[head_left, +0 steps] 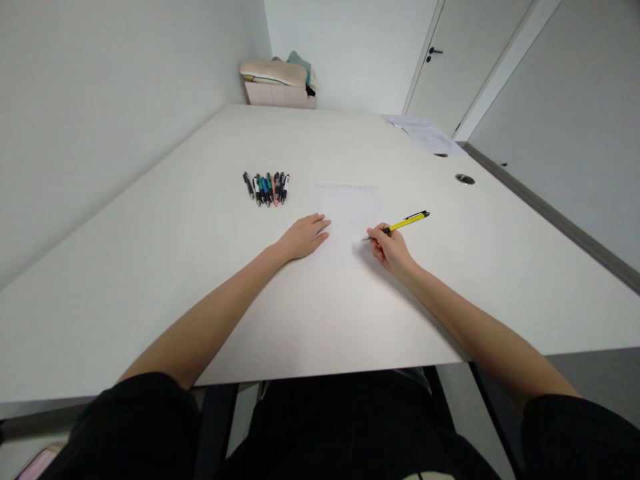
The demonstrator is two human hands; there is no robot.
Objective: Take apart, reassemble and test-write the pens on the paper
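Observation:
A yellow and black pen (pixel 407 221) is pinched in my right hand (pixel 391 248), its tip pointing down and left over a white sheet of paper (pixel 347 210). Whether the tip touches the sheet I cannot tell. Faint writing runs along the sheet's top edge. My left hand (pixel 304 236) lies flat with fingers stretched out on the sheet's left side. Beyond that hand, a row of several pens (pixel 267 189) in black, green, blue, white and pinkish colours lies side by side on the table.
The white table (pixel 165 280) reaches to the wall on the left. More printed papers (pixel 425 132) lie at its far right, near a round cable hole (pixel 465 179). A pale box (pixel 280 95) with cushions on top stands past the far edge. A door (pixel 465 60) is behind.

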